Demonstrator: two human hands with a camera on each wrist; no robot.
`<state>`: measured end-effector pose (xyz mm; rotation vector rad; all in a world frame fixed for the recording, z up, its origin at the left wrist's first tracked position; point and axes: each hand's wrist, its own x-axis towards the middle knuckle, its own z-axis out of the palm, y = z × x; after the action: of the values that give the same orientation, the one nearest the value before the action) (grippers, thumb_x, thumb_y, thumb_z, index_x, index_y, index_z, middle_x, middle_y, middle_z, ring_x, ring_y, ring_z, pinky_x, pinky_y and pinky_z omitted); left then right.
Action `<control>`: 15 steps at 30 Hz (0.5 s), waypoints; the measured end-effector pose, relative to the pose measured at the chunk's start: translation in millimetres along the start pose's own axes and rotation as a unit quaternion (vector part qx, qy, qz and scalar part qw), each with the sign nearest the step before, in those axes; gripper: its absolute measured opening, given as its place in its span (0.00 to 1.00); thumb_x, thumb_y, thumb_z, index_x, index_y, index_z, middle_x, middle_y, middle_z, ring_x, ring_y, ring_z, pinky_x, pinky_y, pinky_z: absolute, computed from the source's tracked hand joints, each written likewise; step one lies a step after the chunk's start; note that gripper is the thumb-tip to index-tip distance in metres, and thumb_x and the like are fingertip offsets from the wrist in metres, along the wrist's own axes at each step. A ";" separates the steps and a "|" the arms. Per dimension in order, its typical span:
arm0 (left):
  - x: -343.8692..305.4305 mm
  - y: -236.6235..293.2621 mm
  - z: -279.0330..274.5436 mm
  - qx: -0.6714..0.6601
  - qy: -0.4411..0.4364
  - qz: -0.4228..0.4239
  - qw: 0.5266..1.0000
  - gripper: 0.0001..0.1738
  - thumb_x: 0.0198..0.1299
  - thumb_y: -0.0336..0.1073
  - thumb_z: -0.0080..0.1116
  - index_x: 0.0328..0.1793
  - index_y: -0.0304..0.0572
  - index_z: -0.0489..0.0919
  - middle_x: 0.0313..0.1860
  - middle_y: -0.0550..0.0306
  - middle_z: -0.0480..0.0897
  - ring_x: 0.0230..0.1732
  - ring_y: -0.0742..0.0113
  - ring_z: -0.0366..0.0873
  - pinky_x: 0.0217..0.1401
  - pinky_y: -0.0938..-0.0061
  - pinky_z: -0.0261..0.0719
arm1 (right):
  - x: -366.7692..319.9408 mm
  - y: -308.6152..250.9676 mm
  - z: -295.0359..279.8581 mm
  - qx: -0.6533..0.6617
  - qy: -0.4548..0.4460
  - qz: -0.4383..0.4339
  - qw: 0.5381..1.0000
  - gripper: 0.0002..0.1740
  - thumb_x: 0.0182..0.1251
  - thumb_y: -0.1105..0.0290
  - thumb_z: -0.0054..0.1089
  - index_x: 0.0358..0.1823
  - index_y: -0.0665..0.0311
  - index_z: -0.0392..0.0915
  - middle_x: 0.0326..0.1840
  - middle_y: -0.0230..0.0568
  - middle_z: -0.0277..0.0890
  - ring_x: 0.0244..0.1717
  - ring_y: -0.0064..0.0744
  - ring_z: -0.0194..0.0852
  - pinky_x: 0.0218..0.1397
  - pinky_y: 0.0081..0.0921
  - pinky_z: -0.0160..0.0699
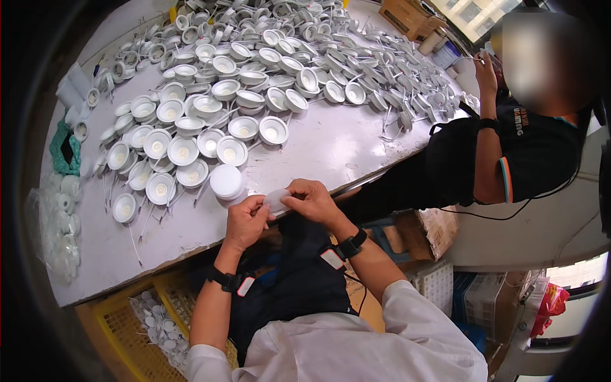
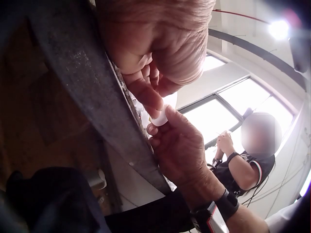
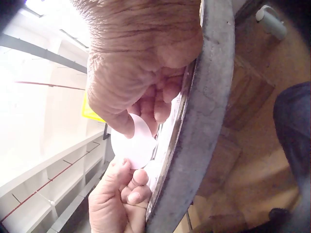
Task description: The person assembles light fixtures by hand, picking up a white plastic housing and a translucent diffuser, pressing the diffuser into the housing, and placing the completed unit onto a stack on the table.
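Note:
Just over the table's front edge, a thin white translucent disc (image 1: 276, 201) is held between both hands. My left hand (image 1: 245, 223) pinches its left edge between thumb and fingers, and my right hand (image 1: 314, 202) pinches the opposite edge. The right wrist view shows the disc (image 3: 133, 145) as flat and round, with a thumb lying on its face. In the left wrist view the fingers cover most of it. Beside the left hand stands a short stack of white discs (image 1: 226, 182). Behind it lie white round downlight housings (image 1: 182, 151) with yellowish LED dots and trailing wires.
A large heap of similar lamp housings (image 1: 286, 57) covers the table (image 1: 318, 153). Plastic bags of white parts (image 1: 60, 223) lie at the left end. Below the edge, a yellow crate (image 1: 121, 318) contains small white pieces. Another person (image 1: 509, 146) works at the right.

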<state>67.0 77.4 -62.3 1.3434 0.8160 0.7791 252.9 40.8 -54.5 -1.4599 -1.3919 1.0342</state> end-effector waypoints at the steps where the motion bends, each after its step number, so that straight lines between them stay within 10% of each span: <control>1: -0.4 1.2 -0.3 0.007 -0.003 -0.006 1.000 0.08 0.60 0.28 0.50 0.43 0.30 0.76 0.24 0.57 0.81 0.18 0.80 0.70 0.21 0.86 0.68 | -0.4 1.3 -0.9 -0.012 0.001 0.007 1.000 0.06 0.53 0.71 0.63 0.27 0.67 0.77 0.21 0.31 0.72 0.23 0.17 0.66 0.27 0.17 0.65; 15: -10.1 -13.4 -0.6 0.093 0.062 0.002 0.994 0.18 0.56 0.30 0.56 0.52 0.31 0.75 0.37 0.53 0.82 0.30 0.76 0.77 0.33 0.83 0.76 | -0.3 4.4 -3.1 0.009 0.023 -0.030 0.999 0.08 0.57 0.70 0.59 0.24 0.68 0.75 0.18 0.27 0.68 0.23 0.13 0.61 0.26 0.16 0.60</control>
<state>61.5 68.0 -75.1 1.4715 1.0046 0.8109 257.2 40.3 -57.8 -1.4120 -1.3822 0.9664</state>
